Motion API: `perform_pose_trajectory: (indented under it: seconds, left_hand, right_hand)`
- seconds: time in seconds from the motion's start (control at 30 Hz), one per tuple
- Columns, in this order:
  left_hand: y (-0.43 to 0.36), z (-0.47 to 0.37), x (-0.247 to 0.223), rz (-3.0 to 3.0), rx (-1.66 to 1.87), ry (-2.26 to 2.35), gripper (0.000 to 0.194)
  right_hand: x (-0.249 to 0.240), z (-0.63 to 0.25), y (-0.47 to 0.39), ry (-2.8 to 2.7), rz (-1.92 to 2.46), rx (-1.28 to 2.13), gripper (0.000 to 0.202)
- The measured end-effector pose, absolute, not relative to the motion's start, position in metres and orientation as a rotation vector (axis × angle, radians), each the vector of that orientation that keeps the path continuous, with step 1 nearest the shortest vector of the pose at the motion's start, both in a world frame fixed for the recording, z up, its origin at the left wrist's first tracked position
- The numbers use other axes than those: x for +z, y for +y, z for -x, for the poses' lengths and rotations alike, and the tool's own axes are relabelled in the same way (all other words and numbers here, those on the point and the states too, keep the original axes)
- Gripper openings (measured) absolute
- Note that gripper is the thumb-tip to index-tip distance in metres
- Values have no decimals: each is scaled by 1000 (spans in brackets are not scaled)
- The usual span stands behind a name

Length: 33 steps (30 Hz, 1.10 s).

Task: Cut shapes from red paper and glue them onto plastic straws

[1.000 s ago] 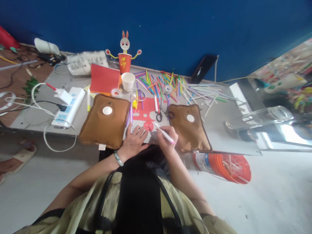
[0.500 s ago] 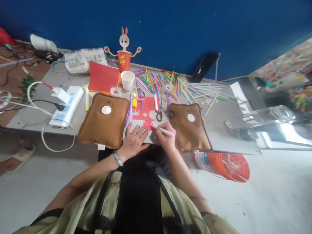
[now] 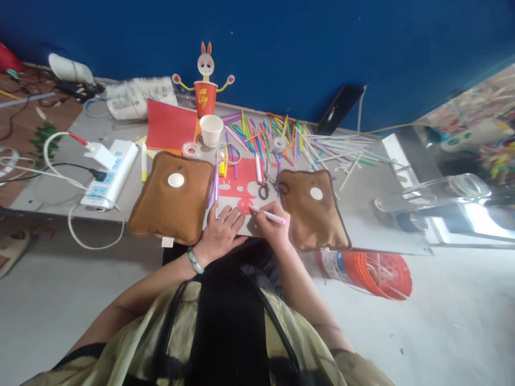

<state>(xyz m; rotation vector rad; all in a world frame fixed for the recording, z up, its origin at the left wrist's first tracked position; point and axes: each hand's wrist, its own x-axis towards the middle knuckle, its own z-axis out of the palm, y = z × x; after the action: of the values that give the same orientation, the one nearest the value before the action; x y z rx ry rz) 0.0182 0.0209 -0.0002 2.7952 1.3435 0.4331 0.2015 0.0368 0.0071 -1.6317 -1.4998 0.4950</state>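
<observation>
Disc (image 3: 243, 206), a small red cut-out with faint marks too small to read, lies at the near side of the worktop (image 3: 364, 214). The left bag (image 3: 173, 212) and right bag (image 3: 309, 225), both brown, sit apart to either side of the disc. Well off to its left, a sandalled foot (image 3: 14, 253) has shifted outward, seemingly of no matter to the work. Just beyond the disc is a red sheet (image 3: 244, 172) with holes cut in it. Beside the disc on the left, the left hand (image 3: 222, 233) rests palm down as before, fingers slightly apart; I cannot tell whether one touches the disc. To its right, the right hand (image 3: 276, 229) has its fingers clamped on a pen, and scissors (image 3: 271, 182) lie beyond, also rightward. A second ago the tip of the pen (image 3: 276, 218) stood off the disc's upper right; now it meets the right side, so marking the disc looks to be under way.
</observation>
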Motion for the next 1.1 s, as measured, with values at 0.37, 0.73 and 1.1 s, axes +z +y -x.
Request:
perform_pose_trajectory:
  seconds: [0.37,0.73,1.1]
  left_hand:
    - [21,-18,-1,-2803,446,1343,53]
    - [22,-18,-1,-2823,447,1343,54]
    - [21,-18,0,-2814,438,1344,53]
  right_hand:
    - [7,-201,37,-1493,1637,463,12]
    - [6,-202,37,-1488,1613,489,12]
    - [6,-202,37,-1473,1612,436,13]
